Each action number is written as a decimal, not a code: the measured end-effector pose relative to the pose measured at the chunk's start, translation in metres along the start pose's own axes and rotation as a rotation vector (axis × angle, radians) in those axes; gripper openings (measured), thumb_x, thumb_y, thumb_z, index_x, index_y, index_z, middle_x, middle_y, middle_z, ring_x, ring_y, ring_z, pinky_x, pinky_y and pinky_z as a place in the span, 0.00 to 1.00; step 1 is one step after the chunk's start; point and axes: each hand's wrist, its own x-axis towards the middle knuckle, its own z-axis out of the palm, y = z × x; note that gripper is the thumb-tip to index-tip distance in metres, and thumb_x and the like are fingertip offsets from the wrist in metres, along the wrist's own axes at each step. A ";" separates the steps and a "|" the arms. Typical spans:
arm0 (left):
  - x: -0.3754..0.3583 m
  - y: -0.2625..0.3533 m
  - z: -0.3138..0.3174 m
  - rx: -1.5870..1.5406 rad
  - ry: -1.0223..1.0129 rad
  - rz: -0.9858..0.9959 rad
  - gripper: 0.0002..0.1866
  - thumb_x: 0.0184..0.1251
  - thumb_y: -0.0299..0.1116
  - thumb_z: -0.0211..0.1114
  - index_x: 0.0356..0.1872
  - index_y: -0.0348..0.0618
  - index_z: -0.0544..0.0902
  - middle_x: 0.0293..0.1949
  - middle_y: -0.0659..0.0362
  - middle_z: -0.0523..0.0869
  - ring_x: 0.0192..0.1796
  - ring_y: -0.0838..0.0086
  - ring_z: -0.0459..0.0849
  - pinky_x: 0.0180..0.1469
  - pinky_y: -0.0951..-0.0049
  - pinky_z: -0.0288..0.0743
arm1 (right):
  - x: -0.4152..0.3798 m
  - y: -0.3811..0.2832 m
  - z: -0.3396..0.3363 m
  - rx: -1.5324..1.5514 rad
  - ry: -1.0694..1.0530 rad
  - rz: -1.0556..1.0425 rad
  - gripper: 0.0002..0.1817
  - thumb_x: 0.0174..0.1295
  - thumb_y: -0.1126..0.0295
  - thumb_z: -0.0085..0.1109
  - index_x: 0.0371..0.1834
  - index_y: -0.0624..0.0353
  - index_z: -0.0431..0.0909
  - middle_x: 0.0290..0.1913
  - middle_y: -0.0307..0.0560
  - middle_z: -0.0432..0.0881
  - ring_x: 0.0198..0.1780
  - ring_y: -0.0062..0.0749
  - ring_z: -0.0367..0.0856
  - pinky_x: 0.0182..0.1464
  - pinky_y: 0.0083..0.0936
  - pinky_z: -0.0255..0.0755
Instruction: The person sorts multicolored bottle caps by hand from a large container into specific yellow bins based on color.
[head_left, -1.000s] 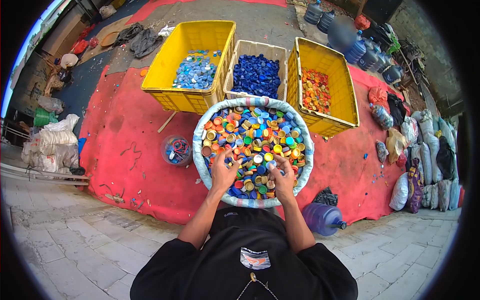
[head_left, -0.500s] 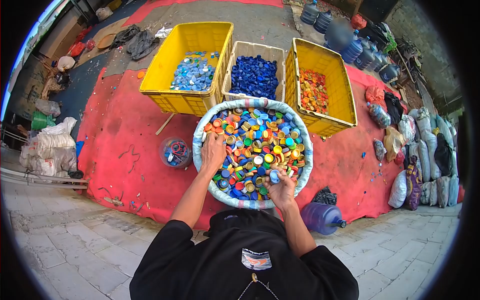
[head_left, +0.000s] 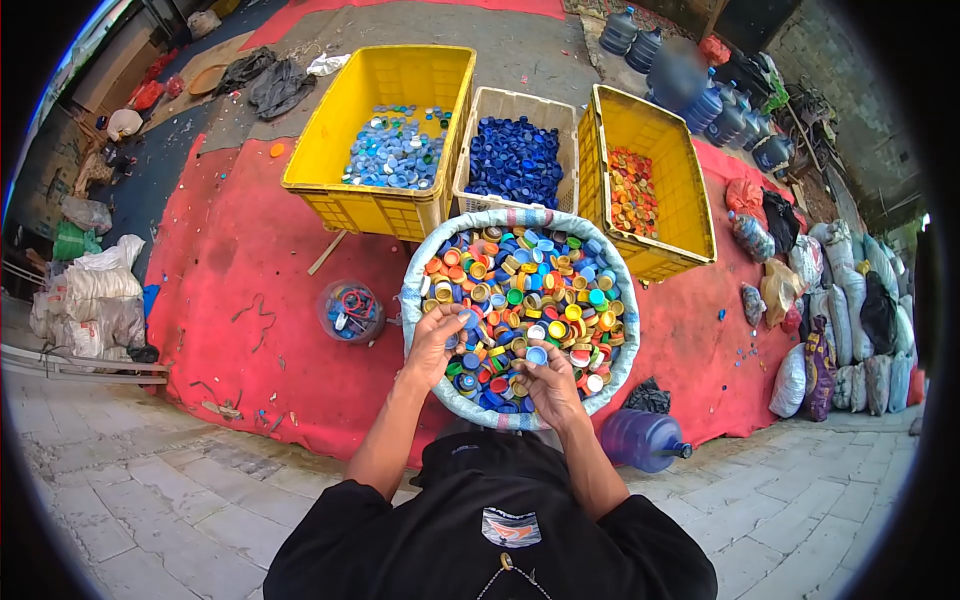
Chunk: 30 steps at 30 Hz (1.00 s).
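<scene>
A round sack-lined tub full of mixed-colour bottle caps stands right in front of me. Over its left part, my left hand pinches a blue bottle cap between thumb and fingers. My right hand, closer to the front rim, has its fingers closed on a light-blue bottle cap. Both hands are just above the heap. Some fingertips are hidden behind the caps they grip.
Behind the tub are a yellow crate of light-blue caps, a whitish crate of dark-blue caps and a yellow crate of orange caps. A clear container sits left; a water jug lies right. Filled sacks line the right.
My left hand has come back toward me from the upper left of the heap and now shows a blue cap. My right hand stays nearby, still holding its light-blue cap. The view shifted slightly.
</scene>
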 end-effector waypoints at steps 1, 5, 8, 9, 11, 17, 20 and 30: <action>-0.003 0.000 -0.002 -0.139 -0.018 -0.044 0.11 0.65 0.30 0.66 0.46 0.41 0.79 0.34 0.63 0.83 0.34 0.80 0.82 0.32 0.79 0.77 | 0.002 0.003 0.003 -0.025 0.006 -0.001 0.19 0.61 0.78 0.60 0.56 0.58 0.71 0.46 0.46 0.81 0.42 0.30 0.82 0.44 0.27 0.76; -0.015 -0.004 -0.009 -0.420 -0.015 -0.116 0.09 0.67 0.26 0.62 0.47 0.41 0.80 0.38 0.60 0.83 0.37 0.74 0.85 0.38 0.75 0.82 | 0.009 0.010 0.012 -0.030 -0.035 0.036 0.18 0.66 0.69 0.60 0.56 0.61 0.71 0.46 0.48 0.82 0.43 0.31 0.82 0.42 0.25 0.76; -0.012 -0.014 -0.026 -0.513 -0.008 -0.144 0.09 0.67 0.26 0.61 0.47 0.40 0.79 0.39 0.57 0.83 0.42 0.71 0.85 0.44 0.72 0.83 | 0.015 0.013 0.020 0.006 -0.074 0.076 0.16 0.66 0.67 0.59 0.54 0.62 0.72 0.46 0.50 0.82 0.46 0.35 0.83 0.46 0.29 0.76; -0.013 -0.012 -0.028 -0.530 -0.013 -0.135 0.09 0.67 0.26 0.61 0.47 0.39 0.78 0.40 0.56 0.83 0.43 0.70 0.85 0.45 0.71 0.83 | 0.017 0.014 0.022 0.034 -0.078 0.098 0.16 0.66 0.68 0.59 0.54 0.62 0.73 0.46 0.50 0.82 0.46 0.36 0.83 0.47 0.30 0.76; -0.013 -0.008 -0.031 -0.543 -0.024 -0.102 0.08 0.69 0.26 0.59 0.46 0.37 0.76 0.41 0.53 0.83 0.46 0.66 0.84 0.49 0.67 0.83 | 0.024 0.018 0.028 0.055 -0.043 0.130 0.17 0.64 0.69 0.57 0.53 0.63 0.72 0.47 0.51 0.81 0.48 0.39 0.82 0.51 0.34 0.76; 0.064 0.061 -0.040 -0.645 -0.032 -0.055 0.15 0.70 0.29 0.54 0.49 0.25 0.72 0.47 0.44 0.80 0.49 0.57 0.82 0.56 0.60 0.81 | 0.094 0.009 0.083 0.099 0.001 0.145 0.15 0.60 0.75 0.51 0.50 0.69 0.71 0.52 0.55 0.76 0.53 0.43 0.77 0.63 0.40 0.70; 0.098 0.159 -0.012 -0.774 -0.158 0.165 0.35 0.69 0.42 0.59 0.63 0.20 0.58 0.64 0.35 0.66 0.70 0.47 0.62 0.75 0.50 0.53 | 0.131 -0.042 0.171 0.267 -0.376 0.048 0.16 0.50 0.76 0.48 0.43 0.72 0.72 0.53 0.56 0.74 0.60 0.48 0.71 0.71 0.43 0.61; 0.057 0.093 -0.056 -0.247 0.160 0.309 0.18 0.69 0.45 0.61 0.50 0.43 0.78 0.44 0.60 0.83 0.47 0.72 0.81 0.54 0.67 0.75 | 0.096 -0.068 0.103 -0.207 -0.029 -0.374 0.37 0.58 0.79 0.46 0.72 0.75 0.46 0.73 0.73 0.49 0.72 0.58 0.61 0.70 0.44 0.63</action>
